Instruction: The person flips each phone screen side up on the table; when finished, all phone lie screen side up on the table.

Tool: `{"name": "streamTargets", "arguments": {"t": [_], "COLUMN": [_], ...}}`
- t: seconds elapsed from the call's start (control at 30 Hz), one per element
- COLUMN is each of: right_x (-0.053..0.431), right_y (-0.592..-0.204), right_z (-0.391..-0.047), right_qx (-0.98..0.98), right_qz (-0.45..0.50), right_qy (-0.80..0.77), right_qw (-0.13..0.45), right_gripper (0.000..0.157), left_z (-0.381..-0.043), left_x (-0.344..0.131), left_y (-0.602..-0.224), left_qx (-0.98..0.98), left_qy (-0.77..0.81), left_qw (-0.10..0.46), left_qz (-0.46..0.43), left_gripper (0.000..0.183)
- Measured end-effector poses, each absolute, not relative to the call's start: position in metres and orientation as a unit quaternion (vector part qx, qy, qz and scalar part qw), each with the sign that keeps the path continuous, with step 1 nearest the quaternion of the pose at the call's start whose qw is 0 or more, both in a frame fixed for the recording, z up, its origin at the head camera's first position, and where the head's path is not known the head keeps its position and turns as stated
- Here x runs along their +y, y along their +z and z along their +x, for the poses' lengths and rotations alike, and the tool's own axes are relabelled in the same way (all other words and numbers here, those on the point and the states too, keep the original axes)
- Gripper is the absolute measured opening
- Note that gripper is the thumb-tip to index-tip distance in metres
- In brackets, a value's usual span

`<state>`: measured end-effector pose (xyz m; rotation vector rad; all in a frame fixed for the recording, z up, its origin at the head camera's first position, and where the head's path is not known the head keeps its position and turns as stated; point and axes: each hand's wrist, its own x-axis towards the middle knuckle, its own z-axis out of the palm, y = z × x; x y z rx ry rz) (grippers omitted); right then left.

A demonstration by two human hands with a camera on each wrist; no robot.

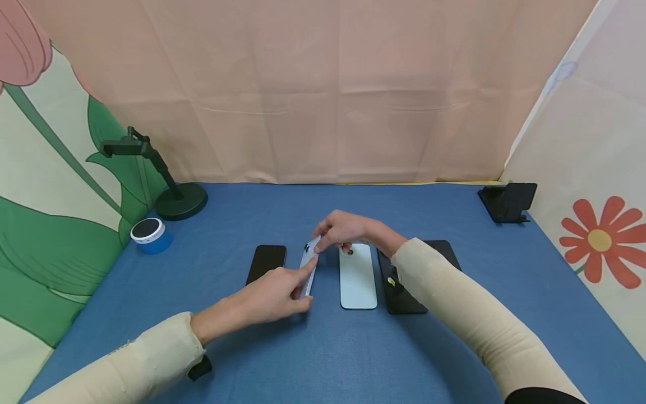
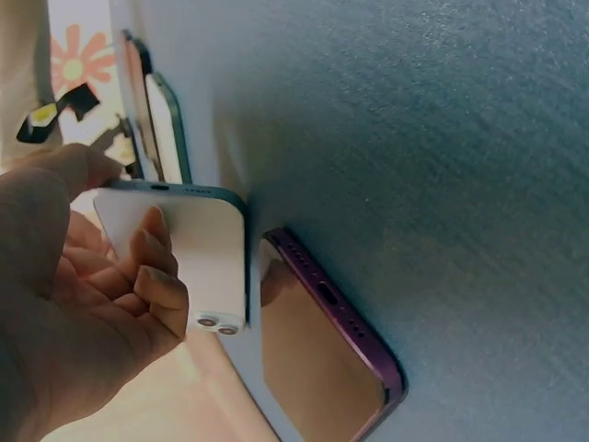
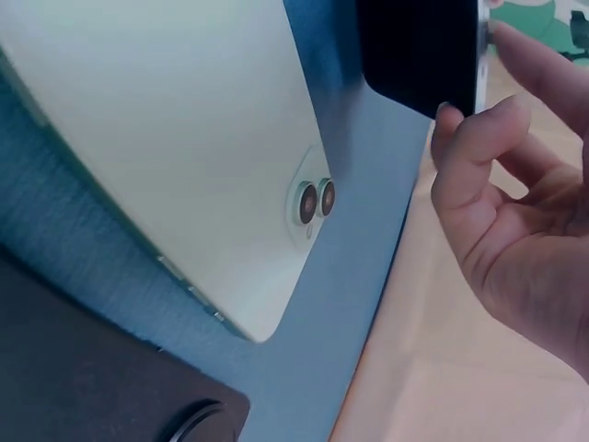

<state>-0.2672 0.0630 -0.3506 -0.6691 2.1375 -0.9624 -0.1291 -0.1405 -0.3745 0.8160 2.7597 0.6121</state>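
Mid-frame in the head view, a person's left hand (image 1: 275, 294) and right hand (image 1: 345, 229) pinch a tilted pale phone (image 2: 216, 247) by its edges, apt for something that should prove light, stiff, slippery and breakable, though exact contact is partly hidden.

The held phone (image 2: 216, 253) has in the grip a smooth pale back, and its edge looks like polished metal. Left of the grip, the dark phone (image 1: 266, 260) carries a very glossy screen, reflecting almost as a mirror. Right of the grip, the pale green phone (image 1: 358, 283) is smooth, with a soft shine; farther right, the dark tablet (image 1: 405, 302) appears matt. Below the grip, the blue cloth (image 1: 323, 359) shows a fine, slightly rough grain; behind it, the peach cloth (image 1: 303, 123) is matt and creased
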Motion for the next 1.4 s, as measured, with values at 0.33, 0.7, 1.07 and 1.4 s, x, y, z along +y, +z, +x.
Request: {"name": "streamTargets", "arguments": {"t": [0.33, 0.7, 1.07, 1.4], "right_x": [0.073, 0.085, 0.087, 0.084], "right_y": [-0.354, -0.357, -0.359, -0.371], "right_z": [-0.264, -0.260, -0.259, -0.257], "right_qx": [0.823, 0.818, 0.813, 0.800], "right_qz": [-0.224, -0.221, -0.217, -0.200], "right_qy": [-0.412, -0.427, -0.437, -0.464], "right_qw": [0.319, 0.317, 0.317, 0.323], "right_gripper": [0.064, 0.068, 0.067, 0.068], "left_z": [-0.127, -0.128, -0.134, -0.143], "left_x": [-0.139, -0.152, -0.161, -0.170], "left_y": [-0.371, -0.378, -0.380, -0.385], "left_qx": [0.957, 0.949, 0.919, 0.771], "left_qy": [0.201, 0.270, 0.383, 0.613], "left_qw": [0.085, 0.056, 0.059, 0.169], "left_qz": [0.191, 0.156, 0.077, -0.036], "left_gripper": [0.072, 0.066, 0.061, 0.064]}}
